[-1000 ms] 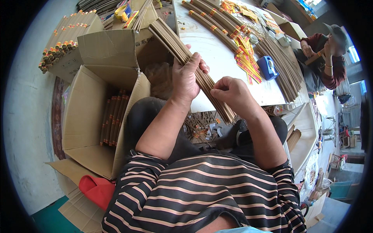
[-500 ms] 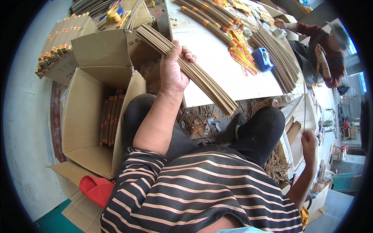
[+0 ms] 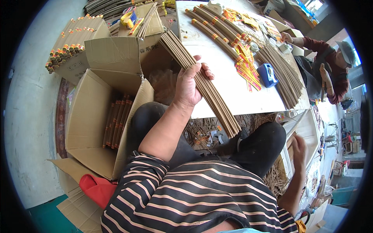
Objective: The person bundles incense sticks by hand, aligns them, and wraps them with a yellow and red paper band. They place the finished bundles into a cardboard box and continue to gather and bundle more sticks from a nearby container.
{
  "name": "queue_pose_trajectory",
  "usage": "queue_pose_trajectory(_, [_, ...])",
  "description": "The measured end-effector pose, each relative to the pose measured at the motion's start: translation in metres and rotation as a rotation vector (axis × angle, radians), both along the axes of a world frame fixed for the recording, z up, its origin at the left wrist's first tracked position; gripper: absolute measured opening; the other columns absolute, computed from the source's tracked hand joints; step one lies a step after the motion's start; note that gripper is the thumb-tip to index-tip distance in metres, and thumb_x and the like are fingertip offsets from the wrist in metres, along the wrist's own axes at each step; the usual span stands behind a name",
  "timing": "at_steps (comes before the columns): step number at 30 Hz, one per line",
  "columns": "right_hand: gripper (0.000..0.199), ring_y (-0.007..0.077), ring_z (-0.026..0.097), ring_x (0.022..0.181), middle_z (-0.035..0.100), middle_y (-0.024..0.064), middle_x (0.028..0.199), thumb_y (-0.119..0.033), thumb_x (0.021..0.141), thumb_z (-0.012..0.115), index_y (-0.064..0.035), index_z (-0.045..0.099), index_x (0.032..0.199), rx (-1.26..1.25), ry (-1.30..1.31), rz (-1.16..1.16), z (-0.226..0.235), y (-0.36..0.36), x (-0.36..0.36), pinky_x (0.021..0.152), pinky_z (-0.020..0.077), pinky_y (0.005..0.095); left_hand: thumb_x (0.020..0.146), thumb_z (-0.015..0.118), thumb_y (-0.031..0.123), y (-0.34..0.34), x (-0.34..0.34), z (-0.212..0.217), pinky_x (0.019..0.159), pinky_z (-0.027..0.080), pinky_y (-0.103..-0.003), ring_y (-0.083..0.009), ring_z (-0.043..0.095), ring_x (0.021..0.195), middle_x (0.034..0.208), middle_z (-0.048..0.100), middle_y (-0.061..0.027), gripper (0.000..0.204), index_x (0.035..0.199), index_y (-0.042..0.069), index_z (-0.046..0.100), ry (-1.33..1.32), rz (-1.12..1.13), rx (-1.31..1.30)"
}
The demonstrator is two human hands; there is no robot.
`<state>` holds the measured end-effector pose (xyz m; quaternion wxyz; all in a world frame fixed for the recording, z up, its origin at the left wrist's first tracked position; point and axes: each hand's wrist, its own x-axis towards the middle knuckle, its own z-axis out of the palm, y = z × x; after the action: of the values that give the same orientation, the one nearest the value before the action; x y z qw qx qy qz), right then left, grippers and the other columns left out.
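Left grip (image 3: 189, 86) clasps a bundle of sticks (image 3: 217, 108), slanting across the counter's (image 3: 235, 87) near left corner; right grip (image 3: 299, 149) blurs off the near right corner, and I cannot tell its state.

Black-and-pale-pink striped shirt (image 3: 202, 190) with plain black trousers (image 3: 264, 143)

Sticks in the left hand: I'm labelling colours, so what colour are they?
Brown sticks, clearest in the head view.
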<state>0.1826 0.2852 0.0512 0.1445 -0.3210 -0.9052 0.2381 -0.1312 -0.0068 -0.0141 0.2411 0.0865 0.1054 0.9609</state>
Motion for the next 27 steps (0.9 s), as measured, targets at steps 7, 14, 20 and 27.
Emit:
queue_pose_trajectory(7, [0.067,0.0205,0.054,0.101,0.058,0.0185,0.107,-0.045,0.085,0.059,0.0071,0.041,0.123,-0.992,-0.190,0.742,-0.011,-0.146,-0.182,0.090,0.0420,0.0327,0.081,0.060,0.009,0.004,0.008,0.007,0.075,0.049,-0.036,-0.0198,0.054,0.075,0.085,0.054,-0.0085,0.036,0.114,0.003,0.048,0.042,-0.042,-0.081])
queue_pose_trajectory(14, [0.028,0.0172,0.062,0.063,0.062,0.0115,0.077,-0.009,0.084,0.063,0.0020,0.046,0.104,-1.566,-0.259,0.615,-0.031,-0.172,-0.205,0.058,0.0527,0.0275,0.082,0.058,0.006,-0.007,0.003,0.004,0.085,0.052,-0.042,-0.0287,0.061,0.092,0.098,0.060,-0.0193,0.032,0.112,0.001,0.048,0.064,-0.090,-0.337])
queue_pose_trajectory(20, [0.036,0.0199,0.062,0.078,0.061,0.0153,0.090,-0.019,0.091,0.055,0.0013,0.040,0.116,-1.727,-0.102,0.630,-0.035,-0.161,-0.199,0.069,0.0531,0.0309,0.078,0.054,0.001,-0.008,0.004,0.008,0.092,0.048,-0.045,-0.0318,0.059,0.102,0.105,0.058,-0.0228,0.034,0.111,-0.007,0.050,0.058,-0.171,-0.300])
queue_pose_trajectory(27, [0.043,0.0278,0.062,0.093,0.058,0.0218,0.104,-0.023,0.094,0.047,0.0024,0.037,0.127,-1.838,-0.024,0.635,-0.035,-0.155,-0.192,0.079,0.0533,0.0379,0.068,0.046,0.001,-0.006,-0.001,0.003,0.100,0.042,-0.045,-0.0382,0.052,0.111,0.115,0.052,-0.0281,0.057,0.121,-0.017,0.038,0.095,-0.299,-0.163])
